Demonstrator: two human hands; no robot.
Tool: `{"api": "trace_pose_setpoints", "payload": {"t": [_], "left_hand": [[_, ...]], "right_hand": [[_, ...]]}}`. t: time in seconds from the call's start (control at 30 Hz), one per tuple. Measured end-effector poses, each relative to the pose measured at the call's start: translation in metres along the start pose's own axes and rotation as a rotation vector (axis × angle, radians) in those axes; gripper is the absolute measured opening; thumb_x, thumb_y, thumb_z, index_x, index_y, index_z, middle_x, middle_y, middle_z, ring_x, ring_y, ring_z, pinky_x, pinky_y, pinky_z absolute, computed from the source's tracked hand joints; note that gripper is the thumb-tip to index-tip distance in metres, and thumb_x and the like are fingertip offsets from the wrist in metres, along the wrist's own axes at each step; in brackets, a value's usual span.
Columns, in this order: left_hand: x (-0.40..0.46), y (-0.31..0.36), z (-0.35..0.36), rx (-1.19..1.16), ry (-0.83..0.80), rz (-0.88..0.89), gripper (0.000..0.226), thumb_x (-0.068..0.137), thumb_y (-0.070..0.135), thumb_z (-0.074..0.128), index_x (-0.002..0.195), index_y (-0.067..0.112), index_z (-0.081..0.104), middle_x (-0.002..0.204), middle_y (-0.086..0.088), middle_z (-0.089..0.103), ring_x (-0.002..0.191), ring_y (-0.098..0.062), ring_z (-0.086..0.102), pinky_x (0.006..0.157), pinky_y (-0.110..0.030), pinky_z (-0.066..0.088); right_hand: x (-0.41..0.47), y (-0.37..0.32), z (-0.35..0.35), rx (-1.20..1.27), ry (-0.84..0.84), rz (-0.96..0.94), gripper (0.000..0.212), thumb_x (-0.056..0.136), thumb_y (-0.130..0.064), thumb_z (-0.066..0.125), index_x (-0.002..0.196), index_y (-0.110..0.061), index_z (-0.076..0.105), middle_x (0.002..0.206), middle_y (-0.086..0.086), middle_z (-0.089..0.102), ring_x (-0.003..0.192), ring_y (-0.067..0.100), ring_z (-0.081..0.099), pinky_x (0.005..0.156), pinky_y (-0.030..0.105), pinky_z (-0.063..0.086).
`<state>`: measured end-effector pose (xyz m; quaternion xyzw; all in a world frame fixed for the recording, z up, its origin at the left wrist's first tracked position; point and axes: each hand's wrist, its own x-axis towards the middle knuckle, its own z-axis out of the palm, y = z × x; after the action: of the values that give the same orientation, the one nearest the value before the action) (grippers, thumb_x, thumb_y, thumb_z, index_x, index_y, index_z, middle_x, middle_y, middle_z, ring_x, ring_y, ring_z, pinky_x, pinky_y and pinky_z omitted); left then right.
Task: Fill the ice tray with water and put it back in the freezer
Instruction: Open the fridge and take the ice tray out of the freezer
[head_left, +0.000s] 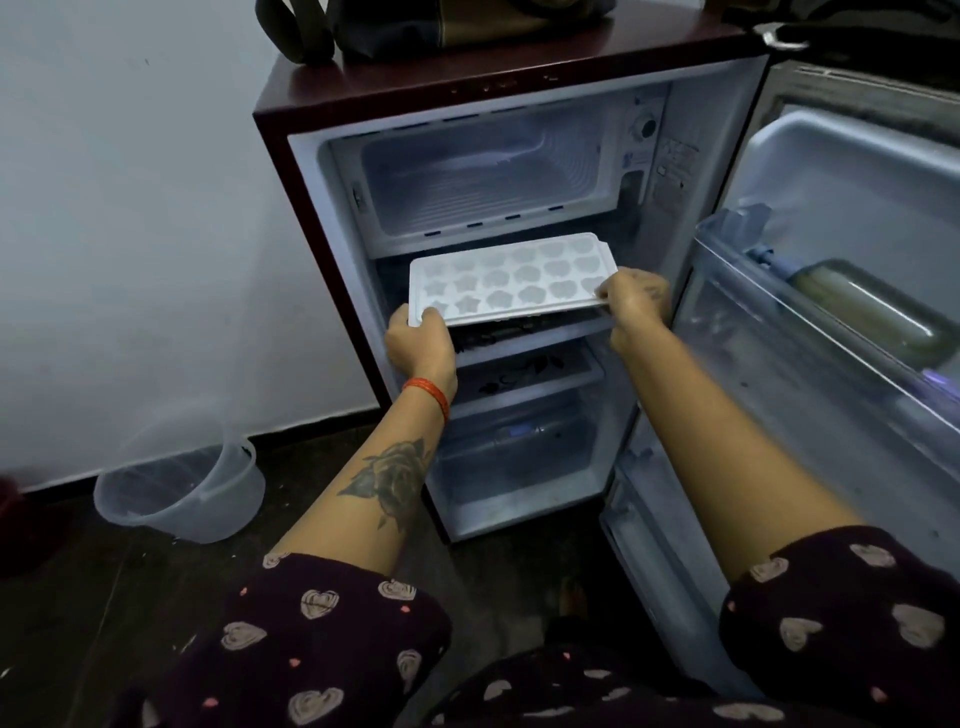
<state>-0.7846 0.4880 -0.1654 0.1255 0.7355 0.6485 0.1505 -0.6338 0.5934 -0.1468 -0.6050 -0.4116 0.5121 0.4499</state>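
A white ice tray (511, 278) with star- and flower-shaped cells is held level in front of the open fridge, just below the freezer compartment (478, 179). My left hand (421, 345) grips the tray's near left corner, thumb on top. My right hand (636, 301) pinches its right end. The freezer compartment stands open with nothing visible inside it. I cannot tell the water level in the cells.
The maroon fridge (291, 156) has its door (841, 270) swung open to the right, with a bottle in the door shelf. Glass shelves and a crisper drawer sit below the tray. A clear plastic bucket (182, 493) stands on the floor at left. A bag lies on the fridge top.
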Motion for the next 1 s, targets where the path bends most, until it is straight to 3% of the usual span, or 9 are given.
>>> {"api": "trace_pose_setpoints", "payload": {"t": [0.13, 0.23, 0.3, 0.37, 0.57, 0.73, 0.87, 0.93, 1.0], "left_hand": [[-0.036, -0.003, -0.027, -0.006, -0.018, -0.04, 0.03, 0.088, 0.007, 0.048, 0.114, 0.006, 0.062, 0.099, -0.001, 0.06, 0.084, -0.014, 0.053, 0.046, -0.004, 0.037], [-0.062, -0.007, -0.044, -0.015, -0.015, -0.078, 0.032, 0.087, 0.008, 0.048, 0.117, 0.008, 0.06, 0.106, -0.003, 0.061, 0.089, -0.018, 0.057, 0.066, -0.022, 0.045], [-0.08, -0.011, -0.055, -0.006, -0.007, -0.098, 0.033, 0.087, 0.007, 0.048, 0.118, 0.007, 0.059, 0.111, -0.006, 0.062, 0.09, -0.017, 0.055, 0.07, -0.024, 0.043], [-0.097, -0.016, -0.064, -0.006, -0.013, -0.102, 0.033, 0.087, 0.007, 0.049, 0.118, 0.007, 0.059, 0.115, -0.008, 0.062, 0.094, -0.019, 0.056, 0.072, -0.024, 0.042], [-0.156, -0.032, -0.095, 0.009, 0.01, -0.135, 0.031, 0.086, 0.006, 0.048, 0.116, 0.007, 0.057, 0.109, -0.006, 0.061, 0.088, -0.017, 0.053, 0.07, -0.024, 0.041], [-0.216, -0.049, -0.127, 0.041, 0.037, -0.205, 0.031, 0.087, 0.006, 0.047, 0.117, 0.008, 0.056, 0.103, -0.001, 0.053, 0.088, -0.016, 0.05, 0.071, -0.023, 0.04], [-0.248, -0.065, -0.152, 0.052, 0.024, -0.259, 0.017, 0.085, 0.006, 0.048, 0.1, 0.013, 0.05, 0.091, 0.003, 0.052, 0.082, -0.016, 0.048, 0.063, -0.022, 0.038], [-0.259, -0.071, -0.164, 0.073, 0.018, -0.27, 0.012, 0.084, 0.007, 0.049, 0.095, 0.013, 0.048, 0.084, 0.005, 0.05, 0.08, -0.016, 0.048, 0.055, -0.021, 0.034], [-0.267, -0.077, -0.175, 0.091, 0.005, -0.273, 0.01, 0.085, 0.009, 0.051, 0.094, 0.012, 0.048, 0.087, 0.003, 0.051, 0.082, -0.015, 0.048, 0.059, -0.022, 0.036]], "right_hand": [[-0.033, 0.015, -0.027, 0.014, 0.034, 0.01, 0.022, 0.073, 0.005, 0.055, 0.067, -0.015, 0.06, 0.06, -0.007, 0.047, 0.066, 0.014, 0.046, 0.051, 0.021, 0.038], [-0.055, 0.027, -0.048, 0.006, 0.036, 0.026, 0.026, 0.073, 0.005, 0.055, 0.087, -0.01, 0.07, 0.063, -0.007, 0.051, 0.067, 0.014, 0.049, 0.061, 0.025, 0.047], [-0.067, 0.034, -0.062, 0.012, 0.044, 0.037, 0.026, 0.073, 0.004, 0.055, 0.082, -0.017, 0.068, 0.069, -0.005, 0.056, 0.072, 0.015, 0.053, 0.071, 0.03, 0.053], [-0.079, 0.042, -0.076, 0.012, 0.044, 0.047, 0.026, 0.072, 0.004, 0.055, 0.077, -0.021, 0.063, 0.074, -0.003, 0.059, 0.073, 0.016, 0.055, 0.071, 0.031, 0.053], [-0.121, 0.067, -0.123, -0.009, 0.016, 0.095, 0.025, 0.072, 0.006, 0.054, 0.079, -0.015, 0.065, 0.069, -0.005, 0.057, 0.074, 0.017, 0.054, 0.076, 0.035, 0.056], [-0.161, 0.097, -0.168, -0.067, 0.018, 0.14, 0.032, 0.073, 0.004, 0.054, 0.095, -0.014, 0.069, 0.097, 0.004, 0.066, 0.084, 0.021, 0.06, 0.079, 0.035, 0.058], [-0.192, 0.12, -0.197, -0.085, 0.031, 0.184, 0.033, 0.073, 0.004, 0.056, 0.096, -0.016, 0.069, 0.098, 0.004, 0.064, 0.09, 0.023, 0.061, 0.081, 0.036, 0.057], [-0.207, 0.131, -0.21, -0.079, 0.043, 0.201, 0.035, 0.072, 0.004, 0.056, 0.098, -0.016, 0.069, 0.098, 0.003, 0.064, 0.089, 0.021, 0.061, 0.08, 0.033, 0.056], [-0.222, 0.141, -0.22, -0.067, 0.048, 0.217, 0.035, 0.073, 0.005, 0.055, 0.097, -0.016, 0.067, 0.099, 0.002, 0.063, 0.089, 0.02, 0.059, 0.074, 0.027, 0.052]]}}
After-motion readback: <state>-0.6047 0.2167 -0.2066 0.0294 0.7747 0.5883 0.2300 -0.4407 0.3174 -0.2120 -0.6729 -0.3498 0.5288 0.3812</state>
